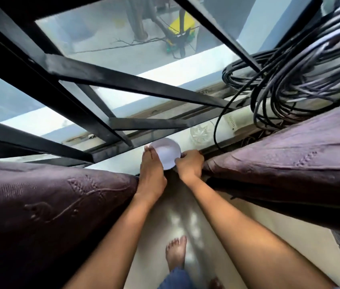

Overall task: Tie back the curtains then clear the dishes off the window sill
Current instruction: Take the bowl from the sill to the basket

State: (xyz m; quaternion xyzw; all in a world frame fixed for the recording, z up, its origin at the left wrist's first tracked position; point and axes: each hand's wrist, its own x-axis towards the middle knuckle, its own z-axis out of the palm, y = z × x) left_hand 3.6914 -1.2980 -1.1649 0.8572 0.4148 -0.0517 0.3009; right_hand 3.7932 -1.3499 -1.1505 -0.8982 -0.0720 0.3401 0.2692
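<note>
The window grille fills everything above the window sill, its dark bars crossing glass that shows only a blurred yard below. My two curtains are pulled apart to either side of the sill; the purple fabric on each side covers the ends of the sill, and both run out of the picture at the edges. Over the right part of the sill hangs a big tangle of black cables, cut off at the top right corner, with one strand dropping down to the sill.

On the sill, at its middle, sits the white bowl. My left hand lies along its left side, fingers reaching up over the rim, and my right hand pinches its right edge with curled fingers, so both hold the bowl. Whether it is lifted or touching the sill I cannot tell, since my hands cover its underside.

Just right of the bowl stands a clear cut glass dish, faint and hard to make out against the pale sill.
</note>
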